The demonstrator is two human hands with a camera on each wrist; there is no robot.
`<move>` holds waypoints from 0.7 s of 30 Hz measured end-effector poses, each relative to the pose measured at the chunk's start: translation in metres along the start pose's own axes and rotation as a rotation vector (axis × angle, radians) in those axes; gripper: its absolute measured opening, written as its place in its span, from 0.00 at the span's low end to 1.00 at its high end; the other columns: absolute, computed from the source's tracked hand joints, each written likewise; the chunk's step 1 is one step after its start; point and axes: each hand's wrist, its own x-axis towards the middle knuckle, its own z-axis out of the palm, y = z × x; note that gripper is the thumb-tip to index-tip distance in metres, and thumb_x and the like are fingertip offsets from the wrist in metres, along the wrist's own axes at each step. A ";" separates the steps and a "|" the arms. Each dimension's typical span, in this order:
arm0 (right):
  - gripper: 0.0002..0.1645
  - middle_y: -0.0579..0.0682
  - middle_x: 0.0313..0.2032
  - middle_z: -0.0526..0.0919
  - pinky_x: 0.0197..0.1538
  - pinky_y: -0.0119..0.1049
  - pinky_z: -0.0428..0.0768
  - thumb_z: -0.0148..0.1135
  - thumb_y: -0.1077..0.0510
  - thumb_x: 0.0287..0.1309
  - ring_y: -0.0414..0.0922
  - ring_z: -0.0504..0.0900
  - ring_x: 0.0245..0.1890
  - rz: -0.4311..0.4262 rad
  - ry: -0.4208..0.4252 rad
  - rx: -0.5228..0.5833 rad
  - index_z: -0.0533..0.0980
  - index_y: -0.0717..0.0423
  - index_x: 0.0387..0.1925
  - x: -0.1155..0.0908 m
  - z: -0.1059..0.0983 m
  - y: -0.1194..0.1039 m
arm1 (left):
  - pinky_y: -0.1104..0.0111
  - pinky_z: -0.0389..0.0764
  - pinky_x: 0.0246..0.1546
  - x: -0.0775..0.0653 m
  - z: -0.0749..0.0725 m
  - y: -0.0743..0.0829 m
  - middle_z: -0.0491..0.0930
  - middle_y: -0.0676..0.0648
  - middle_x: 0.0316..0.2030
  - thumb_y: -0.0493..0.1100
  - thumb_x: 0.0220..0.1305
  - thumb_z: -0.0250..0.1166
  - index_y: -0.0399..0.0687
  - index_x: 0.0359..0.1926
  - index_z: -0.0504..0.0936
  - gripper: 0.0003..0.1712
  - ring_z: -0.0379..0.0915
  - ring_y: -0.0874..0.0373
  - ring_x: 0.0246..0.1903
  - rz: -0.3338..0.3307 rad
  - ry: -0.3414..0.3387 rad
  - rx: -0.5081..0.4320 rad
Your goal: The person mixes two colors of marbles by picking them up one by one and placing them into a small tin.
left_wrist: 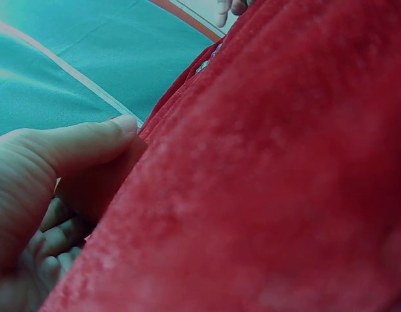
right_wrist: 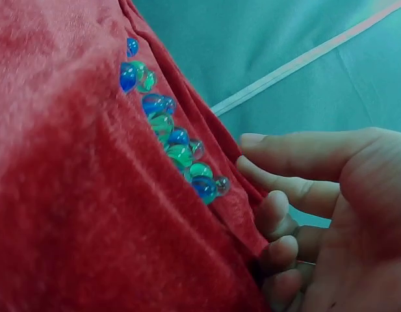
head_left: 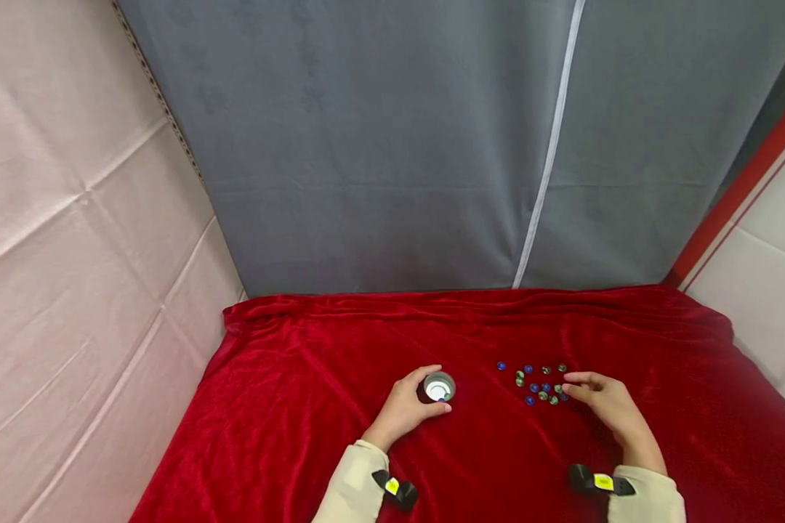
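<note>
My left hand [head_left: 407,407] grips a small round cup [head_left: 429,379], thumb on the near side and fingers on the far side. Its mouth faces up, showing a pale inside with a green marble [head_left: 446,396] and a blue one at the bottom. Over on the right, my right hand [head_left: 603,403] reaches to the edge of a loose group of glass marbles [head_left: 543,396]. In the right wrist view its thumb and forefinger extend toward the blue and green marbles [right_wrist: 181,155], with nothing between the tips; the other fingers bend loosely.
Wrinkled red velvet cloth [head_left: 288,407] covers the table. A grey curtain [head_left: 379,160] with a white stripe hangs behind it. Pale padded fabric [head_left: 91,276] walls the left side, and a white panel [head_left: 772,290] with a red edge stands at the right.
</note>
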 end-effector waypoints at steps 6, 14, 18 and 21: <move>0.29 0.53 0.47 0.82 0.39 0.31 0.73 0.62 0.48 0.61 0.38 0.74 0.38 0.017 -0.041 -0.038 0.75 0.67 0.55 0.002 0.001 0.005 | 0.53 0.70 0.62 0.000 0.000 0.000 0.77 0.50 0.59 0.50 0.50 0.75 0.57 0.64 0.72 0.39 0.71 0.52 0.60 -0.003 0.002 -0.002; 0.28 0.56 0.48 0.81 0.39 0.31 0.72 0.63 0.50 0.60 0.38 0.73 0.38 0.001 -0.036 -0.061 0.75 0.68 0.54 0.001 0.000 0.006 | 0.50 0.69 0.62 0.000 -0.001 0.001 0.77 0.48 0.59 0.50 0.50 0.75 0.57 0.64 0.72 0.39 0.71 0.50 0.60 -0.005 0.002 -0.015; 0.28 0.56 0.46 0.81 0.38 0.30 0.72 0.63 0.50 0.60 0.38 0.72 0.37 -0.005 -0.038 -0.068 0.75 0.68 0.53 0.001 0.000 0.007 | 0.50 0.70 0.62 -0.001 -0.001 0.000 0.77 0.48 0.59 0.50 0.50 0.75 0.56 0.64 0.72 0.39 0.71 0.50 0.59 -0.003 0.000 -0.009; 0.28 0.56 0.45 0.80 0.37 0.31 0.70 0.63 0.50 0.60 0.40 0.71 0.37 0.004 -0.052 -0.077 0.75 0.68 0.54 0.001 0.000 0.007 | 0.51 0.70 0.61 -0.001 -0.001 0.000 0.77 0.48 0.59 0.50 0.50 0.75 0.56 0.64 0.72 0.39 0.72 0.50 0.59 -0.002 0.001 -0.006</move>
